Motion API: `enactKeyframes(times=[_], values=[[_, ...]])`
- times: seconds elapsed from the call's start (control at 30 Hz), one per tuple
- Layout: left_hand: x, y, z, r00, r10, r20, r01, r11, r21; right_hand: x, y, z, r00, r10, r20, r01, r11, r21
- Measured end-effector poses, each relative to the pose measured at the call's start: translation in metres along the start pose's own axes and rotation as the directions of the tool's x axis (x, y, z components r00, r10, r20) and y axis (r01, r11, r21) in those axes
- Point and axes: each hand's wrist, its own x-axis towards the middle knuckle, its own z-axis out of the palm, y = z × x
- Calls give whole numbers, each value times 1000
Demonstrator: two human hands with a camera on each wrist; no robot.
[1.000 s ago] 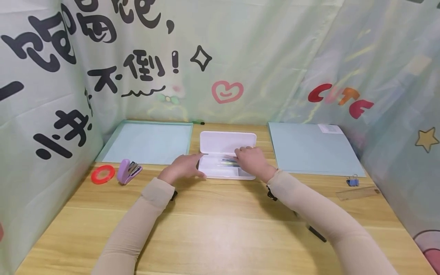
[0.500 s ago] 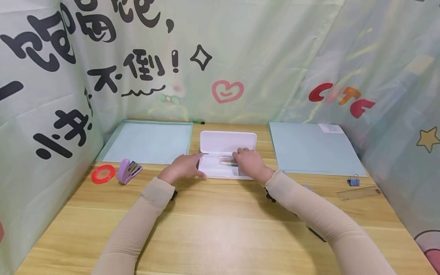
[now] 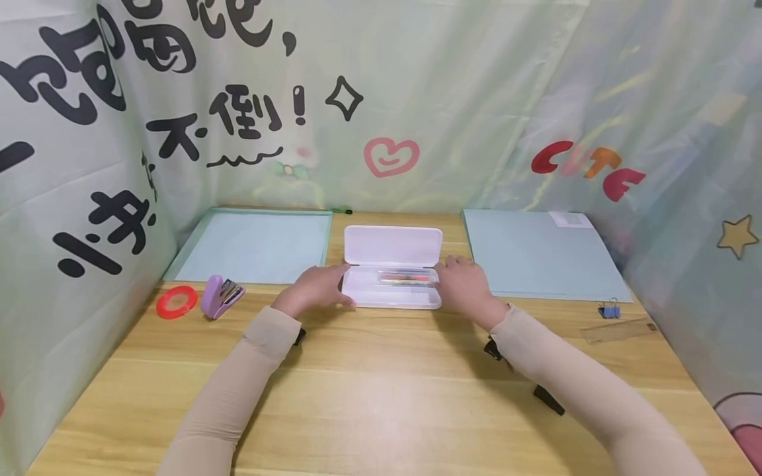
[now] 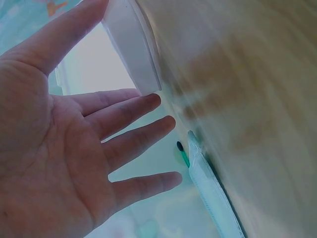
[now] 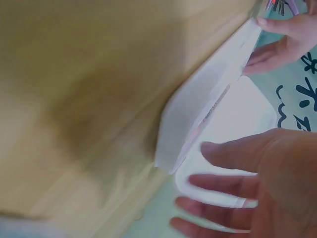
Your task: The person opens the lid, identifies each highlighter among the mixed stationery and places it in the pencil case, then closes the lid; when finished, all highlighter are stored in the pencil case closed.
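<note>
Cloth: pale green, softly creased backdrop (image 3: 476, 99) with black lettering.
Tape: a flat red ring (image 3: 192, 301) on the smooth, wood-grained desk (image 3: 387, 396).
Stapler: lilac plastic, rounded, bare metal showing (image 3: 211, 297); just right of the tape.
Left folder: thin, pale blue, flat rectangle (image 3: 256, 244).
Left hand: fingers straight and spread (image 3: 315, 287), thumb and first fingers touching the case's left end.
Case: glossy white box with rounded corners (image 3: 360, 294), between the 2 hands, lid raised at the back.
Pens: a slim bundle with reddish streaks (image 3: 407, 278), flat and lengthwise in the case's back half; too small to count.
Right hand: fingers spread, slightly bent (image 3: 464, 284), just beside the case's right end; I cannot tell if it touches.
Right folder: flat, pale blue, white label at the far edge (image 3: 536, 254).
Clip: blue, with wire loops (image 3: 610, 311).
Ruler: thin, see-through strip (image 3: 619, 330), near the clip.
</note>
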Motion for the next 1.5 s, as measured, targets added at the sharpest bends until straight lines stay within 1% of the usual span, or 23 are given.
enactKeyframes(times=[0.1, 0.17, 0.23, 0.3, 0.37, 0.5, 0.67, 0.73, 0.83, 0.97, 1.07, 1.13, 1.27, 1.43, 1.5], values=[[-1, 0, 1, 1000, -4, 5, 4, 1000, -4, -16, 6, -2, 995, 73, 73, -72, 997, -7], [-2, 0, 0, 1000, -7, 7, 7, 1000, -12, -25, 9, -3, 981, 130, 142, -132, 991, 9], [-2, 0, -1, 1000, -15, 7, 16, 1000, -20, -34, 12, -4, 968, 177, 180, -183, 983, 18], [-2, -1, -1, 1000, -19, 7, 19, 1000, -23, -42, 15, -6, 955, 221, 198, -233, 972, 37], [-2, -2, 0, 1000, -23, 8, 23, 1000, -19, -50, 18, -7, 950, 245, 192, -259, 965, 47], [-1, -5, 2, 1000, -20, 14, 20, 1000, -16, -65, 23, -8, 951, 248, 183, -261, 964, 46], [-1, -6, 0, 1000, -18, 16, 19, 999, -28, -77, 25, -10, 943, 218, 252, -233, 972, 28], [-1, -6, -2, 1000, -20, 16, 20, 999, -29, -79, 25, -10, 938, 213, 274, -229, 973, 29], [0, -6, -3, 1000, -19, 12, 19, 1000, -23, -81, 24, -10, 932, 224, 284, -243, 970, 31], [3, -6, -1, 1000, -15, 15, 15, 1000, -12, -82, 22, -10, 919, 250, 307, -271, 962, 28], [4, -5, 0, 1000, -6, 18, 6, 1000, -18, -84, 22, -10, 911, 254, 325, -280, 959, 34], [4, -4, 1, 1000, -2, 19, 2, 1000, -24, -84, 21, -9, 916, 244, 320, -269, 963, 36], [3, -3, 0, 1000, -5, 20, 5, 1000, -25, -81, 18, -11, 943, 197, 268, -221, 973, 63], [2, -1, 0, 1000, -4, 14, 4, 1000, -29, -68, 13, -16, 972, 160, 171, -182, 976, 118], [2, -1, 0, 1000, -1, 12, 2, 1000, -30, -61, 11, -16, 984, 138, 109, -150, 982, 114]])
